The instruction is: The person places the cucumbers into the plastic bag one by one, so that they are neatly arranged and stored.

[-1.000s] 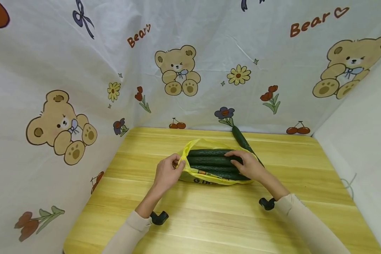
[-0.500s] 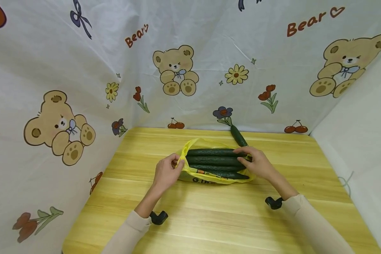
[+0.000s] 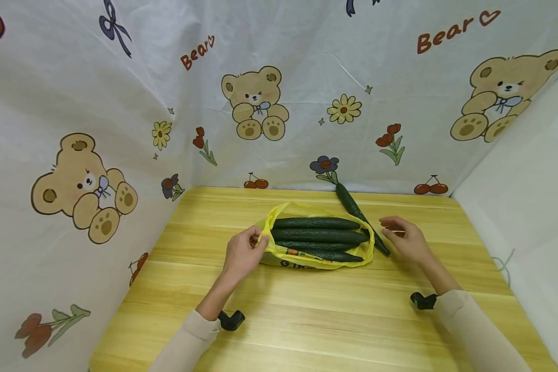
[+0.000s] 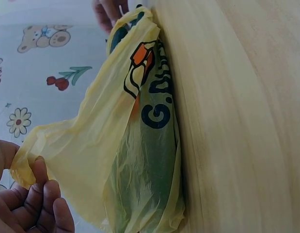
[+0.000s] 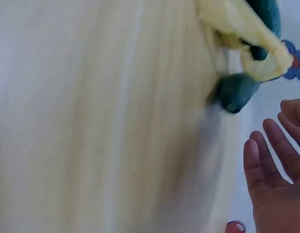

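A yellow plastic bag (image 3: 297,208) lies on its side on the table, its mouth spread wide. Several dark green cucumbers (image 3: 320,236) lie side by side inside it. My left hand (image 3: 244,254) pinches the bag's left rim between thumb and fingers; in the left wrist view the hand (image 4: 31,201) holds the gathered plastic. My right hand (image 3: 409,240) is apart from the bag, in the air to its right, holding nothing; its fingers (image 5: 273,160) are loosely bent. Between bag and right hand, a single cucumber (image 3: 349,201) lies slanted outside, its middle partly behind the bag's rim.
The wood-grain table (image 3: 316,320) reaches back to a white cloth (image 3: 307,57) printed with bears and flowers. A plain white wall (image 3: 530,196) bounds the right side. Each wrist carries a black camera mount (image 3: 232,320).
My right hand has left the cucumbers in the bag and moved right, away from it. The left hand keeps its hold on the rim. The outside cucumber's near end is now uncovered.
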Demonstrator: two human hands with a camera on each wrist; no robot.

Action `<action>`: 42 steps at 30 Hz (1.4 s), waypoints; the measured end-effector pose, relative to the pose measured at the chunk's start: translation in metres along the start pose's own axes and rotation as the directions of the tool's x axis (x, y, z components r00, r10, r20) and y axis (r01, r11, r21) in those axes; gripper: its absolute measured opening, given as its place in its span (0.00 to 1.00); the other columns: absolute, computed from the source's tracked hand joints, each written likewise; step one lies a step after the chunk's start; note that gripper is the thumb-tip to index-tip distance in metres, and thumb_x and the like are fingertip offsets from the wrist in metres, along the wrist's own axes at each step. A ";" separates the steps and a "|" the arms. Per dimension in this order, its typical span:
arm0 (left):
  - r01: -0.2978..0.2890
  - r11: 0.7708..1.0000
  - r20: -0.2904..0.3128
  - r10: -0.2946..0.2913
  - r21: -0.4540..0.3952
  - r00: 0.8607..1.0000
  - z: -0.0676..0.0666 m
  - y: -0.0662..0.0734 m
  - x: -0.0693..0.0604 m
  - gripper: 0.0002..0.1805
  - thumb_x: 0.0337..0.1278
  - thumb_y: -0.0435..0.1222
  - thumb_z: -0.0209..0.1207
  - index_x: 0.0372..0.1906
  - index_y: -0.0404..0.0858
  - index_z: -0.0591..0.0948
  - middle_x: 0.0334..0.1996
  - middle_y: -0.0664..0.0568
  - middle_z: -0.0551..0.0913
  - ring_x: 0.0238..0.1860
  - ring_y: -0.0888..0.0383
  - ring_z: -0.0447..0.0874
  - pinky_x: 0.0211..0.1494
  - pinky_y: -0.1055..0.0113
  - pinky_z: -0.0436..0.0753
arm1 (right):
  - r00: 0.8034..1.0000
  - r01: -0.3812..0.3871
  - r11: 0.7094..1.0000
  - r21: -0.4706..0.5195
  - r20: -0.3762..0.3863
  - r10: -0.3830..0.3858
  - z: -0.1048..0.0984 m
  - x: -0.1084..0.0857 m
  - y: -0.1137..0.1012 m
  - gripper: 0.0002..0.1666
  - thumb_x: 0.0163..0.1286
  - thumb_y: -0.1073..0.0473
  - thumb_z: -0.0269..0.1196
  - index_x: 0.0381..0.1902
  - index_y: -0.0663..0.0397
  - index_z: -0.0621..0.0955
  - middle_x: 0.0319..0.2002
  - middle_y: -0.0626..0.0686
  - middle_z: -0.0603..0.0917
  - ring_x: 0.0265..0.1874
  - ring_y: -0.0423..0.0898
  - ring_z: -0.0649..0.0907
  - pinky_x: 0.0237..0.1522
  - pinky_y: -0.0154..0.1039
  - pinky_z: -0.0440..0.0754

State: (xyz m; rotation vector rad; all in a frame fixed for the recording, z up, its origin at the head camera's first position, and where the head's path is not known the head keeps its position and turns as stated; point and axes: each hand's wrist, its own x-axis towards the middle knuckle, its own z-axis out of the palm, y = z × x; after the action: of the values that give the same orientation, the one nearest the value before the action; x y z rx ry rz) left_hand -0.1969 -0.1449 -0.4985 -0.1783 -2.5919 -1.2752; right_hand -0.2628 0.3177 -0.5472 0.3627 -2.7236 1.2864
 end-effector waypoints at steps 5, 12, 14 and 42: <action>0.002 1.000 -0.002 -0.002 -0.003 1.000 0.001 -0.001 -0.001 0.07 0.72 0.42 0.66 0.36 0.47 0.85 0.27 0.54 0.82 0.26 0.59 0.79 0.37 0.62 0.76 | 0.996 -0.072 0.997 -0.020 0.048 0.073 0.004 -0.002 0.011 0.27 0.85 0.52 0.58 0.73 0.62 0.76 0.64 0.68 0.84 0.59 0.59 0.85 0.51 0.21 0.78; 0.011 1.000 0.000 -0.011 -0.009 1.000 0.001 -0.002 -0.003 0.07 0.72 0.42 0.66 0.36 0.46 0.85 0.27 0.54 0.82 0.26 0.60 0.78 0.36 0.63 0.76 | 0.991 -0.108 0.994 -0.020 0.070 0.110 0.021 0.006 0.014 0.30 0.85 0.51 0.58 0.75 0.64 0.73 0.64 0.68 0.83 0.60 0.62 0.84 0.51 0.22 0.78; 0.015 1.000 -0.001 -0.015 -0.011 1.000 0.001 -0.002 -0.003 0.07 0.72 0.42 0.67 0.36 0.46 0.85 0.27 0.54 0.82 0.25 0.59 0.78 0.35 0.63 0.76 | 0.991 -0.107 0.994 -0.025 0.076 0.109 0.025 0.008 0.013 0.30 0.84 0.52 0.60 0.75 0.65 0.73 0.63 0.68 0.83 0.59 0.61 0.84 0.49 0.23 0.79; 0.018 1.000 -0.013 -0.018 -0.012 1.000 -0.002 -0.003 -0.001 0.08 0.72 0.41 0.66 0.35 0.46 0.84 0.25 0.53 0.81 0.25 0.59 0.78 0.36 0.63 0.75 | 0.982 -0.188 0.980 -0.067 -0.024 0.187 0.005 0.008 0.011 0.28 0.84 0.52 0.58 0.74 0.58 0.77 0.70 0.69 0.79 0.68 0.70 0.79 0.64 0.69 0.78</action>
State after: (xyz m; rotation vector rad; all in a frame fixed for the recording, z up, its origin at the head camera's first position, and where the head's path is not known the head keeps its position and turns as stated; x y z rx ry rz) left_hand -0.1966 -0.1480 -0.4999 -0.1485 -2.5820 -1.2934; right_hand -0.2733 0.3190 -0.5566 0.0888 -2.8352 1.2261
